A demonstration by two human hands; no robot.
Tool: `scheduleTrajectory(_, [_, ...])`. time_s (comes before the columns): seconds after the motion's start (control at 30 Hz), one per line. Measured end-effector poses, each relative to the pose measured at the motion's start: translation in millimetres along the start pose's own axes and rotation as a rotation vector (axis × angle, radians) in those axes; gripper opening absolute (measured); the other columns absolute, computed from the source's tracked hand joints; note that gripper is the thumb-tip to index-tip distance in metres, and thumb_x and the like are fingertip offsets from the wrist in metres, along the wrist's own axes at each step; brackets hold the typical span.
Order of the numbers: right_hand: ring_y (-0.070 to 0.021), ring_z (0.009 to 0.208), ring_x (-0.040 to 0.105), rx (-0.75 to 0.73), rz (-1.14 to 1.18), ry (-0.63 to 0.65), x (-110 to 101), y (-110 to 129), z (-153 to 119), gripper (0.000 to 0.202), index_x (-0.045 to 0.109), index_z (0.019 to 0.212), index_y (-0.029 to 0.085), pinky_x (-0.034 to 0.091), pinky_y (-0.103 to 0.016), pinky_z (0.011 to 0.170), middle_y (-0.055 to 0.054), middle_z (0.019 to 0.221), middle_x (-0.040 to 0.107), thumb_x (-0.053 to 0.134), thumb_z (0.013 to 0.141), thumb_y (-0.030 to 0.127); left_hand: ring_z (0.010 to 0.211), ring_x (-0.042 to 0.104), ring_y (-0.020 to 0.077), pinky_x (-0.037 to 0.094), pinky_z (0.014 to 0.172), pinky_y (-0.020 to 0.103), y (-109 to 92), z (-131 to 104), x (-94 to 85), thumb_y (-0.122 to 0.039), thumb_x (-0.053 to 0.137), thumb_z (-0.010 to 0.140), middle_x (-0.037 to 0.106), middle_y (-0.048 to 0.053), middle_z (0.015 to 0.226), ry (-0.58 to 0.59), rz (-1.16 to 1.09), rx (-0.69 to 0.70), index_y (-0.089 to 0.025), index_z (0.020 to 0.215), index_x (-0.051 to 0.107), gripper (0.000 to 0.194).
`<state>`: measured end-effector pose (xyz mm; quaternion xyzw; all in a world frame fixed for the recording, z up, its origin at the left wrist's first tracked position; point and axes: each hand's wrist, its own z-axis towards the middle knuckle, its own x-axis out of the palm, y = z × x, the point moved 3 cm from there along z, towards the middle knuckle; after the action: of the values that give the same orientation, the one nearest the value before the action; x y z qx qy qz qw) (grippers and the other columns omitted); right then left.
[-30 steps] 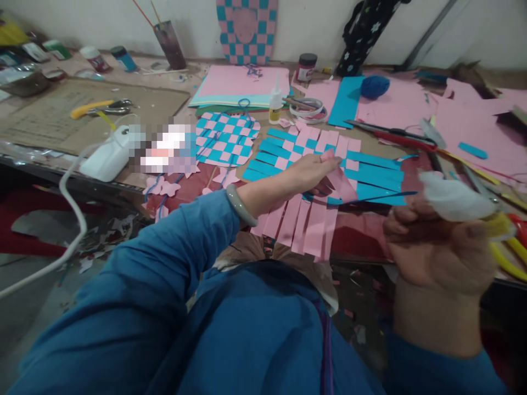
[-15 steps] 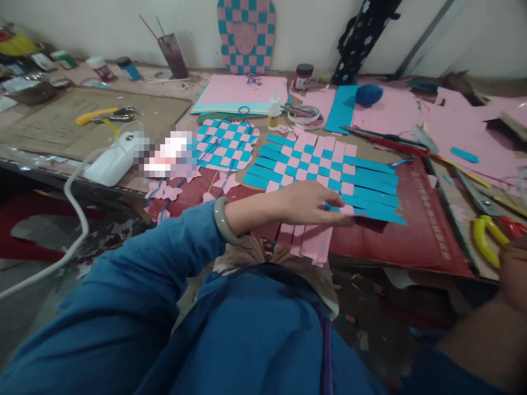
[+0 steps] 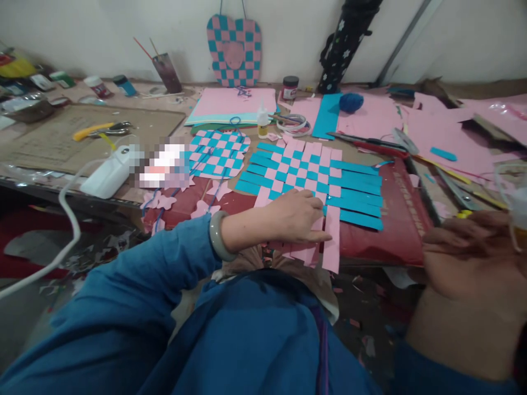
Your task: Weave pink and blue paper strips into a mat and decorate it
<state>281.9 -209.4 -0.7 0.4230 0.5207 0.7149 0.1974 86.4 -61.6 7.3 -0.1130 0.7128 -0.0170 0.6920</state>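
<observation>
- Head view: a half-woven sheet of pink and blue paper strips [image 3: 302, 171] lies on the table just before the person, over a red board [image 3: 387, 238], its loose strip ends fanning out on several sides.
- To its left, just beside it, lies a rounded checkered panel [image 3: 220, 156] with blue cord across it; pink star cut-outs [image 3: 218, 190] lie nearer the table's front edge.
- Further left, a white device [image 3: 110, 173] trails a cable over that edge, and yellow-handled pliers [image 3: 88, 130] rest on a brown board [image 3: 49, 140].
- Behind the sheet stand a small glue bottle [image 3: 262, 125] and coiled bands [image 3: 295, 125]; a red-handled cutting tool [image 3: 381, 147] and a blue ball of yarn [image 3: 351, 102] lie behind and to the right.
- Left hand [image 3: 293, 216] covers part of the sheet's near edge, back upward, one digit stretched over a pink strip and the others loosely bent; I cannot tell whether they pinch anything.
- Right hand [image 3: 473, 252] is raised at the right, fingers curled and together, holding a pale bottle [image 3: 520, 216] cut off by the picture's edge.
</observation>
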Motion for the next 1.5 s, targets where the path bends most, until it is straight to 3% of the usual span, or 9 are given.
scheduleTrajectory(0.27, [-0.0059,0.058,0.038,0.158,0.218,-0.078,22.3,-21.7,-7.2,0.053,0.058,0.065,0.016,0.033,-0.018,0.043,0.003,0.070,0.044,0.090,0.033,0.044,0.110,0.055,0.0282,0.039,0.096,0.043,3.7,-4.5,-9.7,-0.050,0.044,0.091,0.065,0.015,0.116,-0.065,-0.157,-0.025,-0.011,0.113,0.064,0.050])
scheduleTrajectory(0.43, [-0.0067,0.058,0.040,0.254,0.116,0.114,54.2,-33.6,-18.6,0.050,0.064,0.075,0.023,0.033,-0.018,0.045,0.003,0.072,0.049,0.088,0.039,0.047,0.110,0.058,0.0198,0.043,0.094,0.033,-3.1,-9.8,-26.7,-0.040,0.050,0.091,0.066,0.008,0.118,-0.254,-0.690,-0.213,-0.016,0.112,0.064,0.035])
scheduleTrajectory(0.57, [-0.0091,0.059,0.043,0.196,0.031,0.267,91.4,-34.8,-29.4,0.043,0.064,0.076,0.028,0.037,-0.021,0.048,0.003,0.071,0.050,0.084,0.047,0.053,0.121,0.053,0.0203,0.044,0.096,0.033,-13.1,-5.0,-26.0,-0.042,0.060,0.083,0.057,0.006,0.134,-0.357,-1.153,-0.290,-0.021,0.124,0.058,0.045])
scheduleTrajectory(0.8, [-0.0087,0.055,0.048,0.208,0.068,0.349,113.7,-41.8,-36.4,0.046,0.063,0.080,0.027,0.044,-0.022,0.051,0.005,0.067,0.054,0.086,0.046,0.048,0.101,0.061,0.0161,0.047,0.091,0.029,-8.3,-2.9,-19.5,-0.042,0.065,0.080,0.068,0.004,0.107,-0.582,-1.535,-0.254,-0.016,0.102,0.065,0.035])
scheduleTrajectory(0.93, [-0.0142,0.059,0.058,0.216,0.009,0.477,101.0,-32.1,-33.0,0.044,0.068,0.087,0.026,0.050,-0.028,0.055,0.000,0.071,0.064,0.077,0.057,0.057,0.105,0.059,0.0161,0.047,0.092,0.029,-7.6,-7.0,-27.3,-0.040,0.065,0.079,0.065,0.003,0.114,-0.598,-1.463,-0.189,-0.018,0.096,0.067,0.028])
scheduleTrajectory(1.1, [-0.0169,0.081,0.065,0.102,-0.463,0.698,73.2,-11.0,-25.5,0.031,0.071,0.095,0.031,0.053,-0.028,0.071,0.000,0.090,0.070,0.078,0.066,0.037,0.127,0.048,0.0213,0.040,0.104,0.035,-12.1,-8.9,-38.6,-0.037,0.064,0.082,0.058,0.006,0.130,-0.506,-0.985,-0.149,-0.020,0.108,0.066,0.032])
scheduleTrajectory(1.2, [-0.0172,0.083,0.065,0.037,-0.567,0.595,51.9,-0.9,-11.3,0.030,0.070,0.094,0.031,0.052,-0.029,0.074,-0.001,0.093,0.071,0.077,0.066,0.039,0.133,0.041,0.0290,0.038,0.106,0.047,-21.1,-12.2,-28.5,-0.047,0.059,0.084,0.055,0.014,0.134,-0.368,-0.582,-0.081,-0.016,0.124,0.056,0.050])
scheduleTrajectory(1.3, [-0.0167,0.080,0.063,-0.041,-0.502,0.374,37.3,4.0,18.9,0.035,0.069,0.088,0.027,0.050,-0.030,0.075,-0.001,0.090,0.070,0.081,0.058,0.039,0.138,0.032,0.0360,0.032,0.106,0.058,-34.8,-18.5,-5.6,-0.056,0.052,0.085,0.057,0.017,0.130,-0.194,-0.239,0.030,-0.012,0.115,0.061,0.054])
scheduleTrajectory(1.5, [-0.0154,0.074,0.058,-0.222,-0.796,0.308,57.7,-18.8,106.8,0.043,0.066,0.096,0.021,0.047,-0.032,0.075,-0.003,0.088,0.067,0.075,0.061,0.043,0.135,0.038,0.0347,0.027,0.107,0.065,-49.2,-37.4,11.5,-0.059,0.042,0.088,0.067,0.011,0.117,-0.131,-0.218,0.113,-0.016,0.114,0.063,0.055])
